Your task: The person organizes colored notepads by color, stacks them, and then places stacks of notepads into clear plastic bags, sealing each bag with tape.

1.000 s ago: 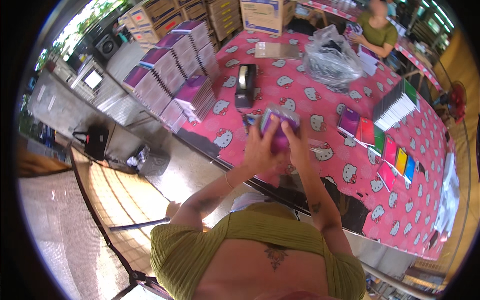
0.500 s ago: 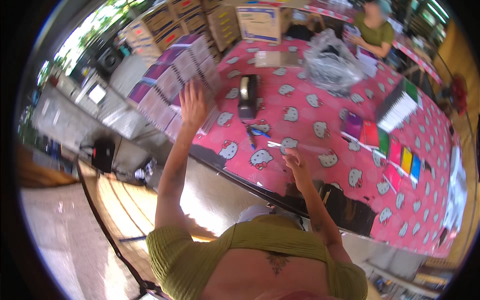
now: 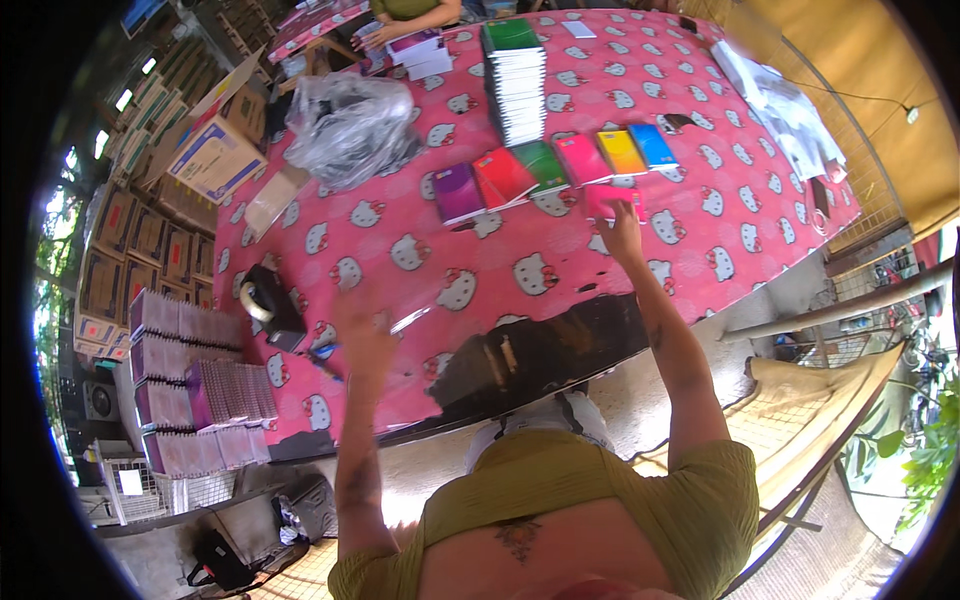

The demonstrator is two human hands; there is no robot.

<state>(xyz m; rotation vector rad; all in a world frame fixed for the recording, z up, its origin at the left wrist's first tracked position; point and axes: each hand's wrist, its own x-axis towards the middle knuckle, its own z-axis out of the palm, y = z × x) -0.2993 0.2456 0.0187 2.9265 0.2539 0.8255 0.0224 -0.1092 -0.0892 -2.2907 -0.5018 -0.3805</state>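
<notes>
My right hand (image 3: pixel 622 232) reaches far out over the pink cartoon-cat tablecloth (image 3: pixel 700 230) and grips the near edge of a pink notebook (image 3: pixel 606 197) lying flat. Just beyond it runs a row of notebooks: purple (image 3: pixel 457 192), red (image 3: pixel 500 177), green (image 3: pixel 540 165), pink (image 3: pixel 582 158), yellow (image 3: pixel 621 151), blue (image 3: pixel 653 145). My left hand (image 3: pixel 365 335) hovers blurred over the near table edge, fingers apart and holding nothing, beside a blue-handled tool (image 3: pixel 326 354) and a clear strip (image 3: pixel 410 320).
A black tape dispenser (image 3: pixel 265 305) stands left of my left hand. Stacks of purple notebooks (image 3: pixel 195 390) fill the table's left end. A tall green-topped stack (image 3: pixel 515 80), a crumpled plastic bag (image 3: pixel 350 125) and a cardboard box (image 3: pixel 215 160) lie farther back. Another person (image 3: pixel 405 15) sits at the far side.
The view swung right. My left hand came back from the purple stacks to the near table edge. My right hand stretched out to the pink notebook by the coloured row.
</notes>
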